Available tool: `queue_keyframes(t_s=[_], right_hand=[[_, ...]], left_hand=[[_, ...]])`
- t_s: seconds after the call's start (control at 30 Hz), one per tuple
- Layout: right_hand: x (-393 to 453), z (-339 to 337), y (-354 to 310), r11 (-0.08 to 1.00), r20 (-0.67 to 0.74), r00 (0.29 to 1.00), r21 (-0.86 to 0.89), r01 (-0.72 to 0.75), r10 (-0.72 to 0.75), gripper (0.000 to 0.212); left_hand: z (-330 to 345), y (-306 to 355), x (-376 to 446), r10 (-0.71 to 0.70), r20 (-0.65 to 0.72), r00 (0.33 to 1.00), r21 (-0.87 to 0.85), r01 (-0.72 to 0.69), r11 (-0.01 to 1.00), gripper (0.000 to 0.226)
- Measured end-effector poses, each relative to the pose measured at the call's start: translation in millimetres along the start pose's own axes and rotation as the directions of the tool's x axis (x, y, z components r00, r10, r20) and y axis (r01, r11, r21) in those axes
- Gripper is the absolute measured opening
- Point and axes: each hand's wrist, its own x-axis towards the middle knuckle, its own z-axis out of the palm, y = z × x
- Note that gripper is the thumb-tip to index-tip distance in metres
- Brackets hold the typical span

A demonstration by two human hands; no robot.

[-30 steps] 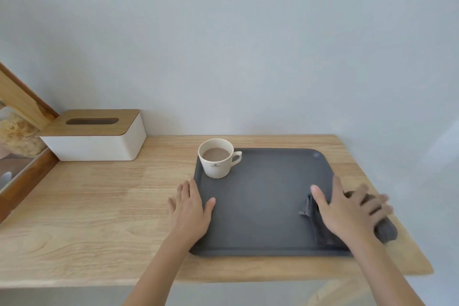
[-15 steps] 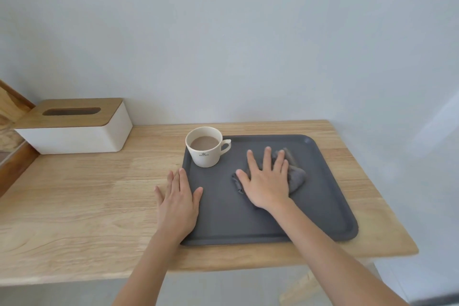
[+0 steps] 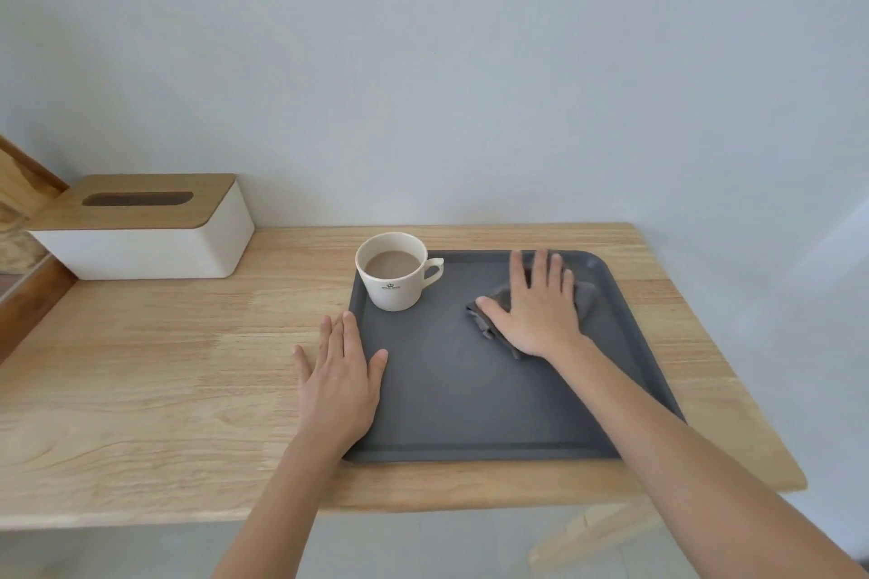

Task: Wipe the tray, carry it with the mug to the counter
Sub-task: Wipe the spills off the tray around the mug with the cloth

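Note:
A dark grey tray (image 3: 451, 395) lies on the wooden table. A white mug (image 3: 394, 270) with a brown drink stands in the tray's far left corner, handle pointing right. My right hand (image 3: 541, 306) lies flat, fingers spread, pressing a crumpled grey cloth (image 3: 585, 296) against the tray's far right area. My left hand (image 3: 341, 381) rests flat on the tray's left rim, half on the table, with nothing in it.
A white tissue box (image 3: 146, 226) with a wooden lid stands at the back left of the table (image 3: 141, 367), beside a wooden frame at the left edge. A pale wall runs behind. The table ends just right of the tray.
My right hand has slid the cloth from the tray's front right corner to its middle, then to the far right area. My left hand stays on the left rim.

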Motion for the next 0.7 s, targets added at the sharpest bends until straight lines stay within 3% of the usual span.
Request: queue_keyframes(t_s=[0.13, 0.27, 0.33, 0.43, 0.57, 0.63, 0.7], right_hand=[[-38.9, 7.7, -38.6, 0.970, 0.017, 0.972, 0.064, 0.234, -0.235, 0.094], [-89.1, 3.8, -14.4, 0.889, 0.056, 0.891, 0.115, 0.443, -0.451, 0.095], [-86.4, 1.4, 16.8, 0.913, 0.046, 0.913, 0.070, 0.401, -0.404, 0.098], [-54.8, -5.0, 47.2, 0.982, 0.033, 0.982, -0.026, 0.188, -0.187, 0.104], [-9.0, -1.3, 18.7, 1.000, 0.005, 1.000, 0.002, -0.031, 0.031, 0.108], [-5.9, 3.1, -10.2, 0.999, 0.000, 1.000, 0.028, -0.019, 0.019, 0.104], [-22.4, 7.3, -33.5, 0.994, 0.023, 0.995, 0.052, 0.092, -0.093, 0.100]], left_hand=[[-0.1, 1.0, -0.5, -0.011, -0.014, 1.000, 0.011, 0.011, 1.000, 0.067], [0.0, 1.2, -1.0, -0.015, -0.023, 1.000, 0.017, 0.016, 1.000, 0.067], [0.1, 0.7, -1.0, -0.011, -0.022, 1.000, 0.018, 0.012, 1.000, 0.067], [0.4, 1.7, -0.8, -0.008, -0.016, 1.000, 0.006, 0.008, 1.000, 0.067], [0.2, 2.2, 0.0, -0.015, -0.016, 1.000, 0.001, 0.015, 1.000, 0.066], [0.1, 2.3, 0.2, -0.019, -0.015, 1.000, 0.000, 0.019, 1.000, 0.066], [-0.4, 2.4, 0.5, -0.024, -0.015, 1.000, 0.000, 0.024, 1.000, 0.066]])
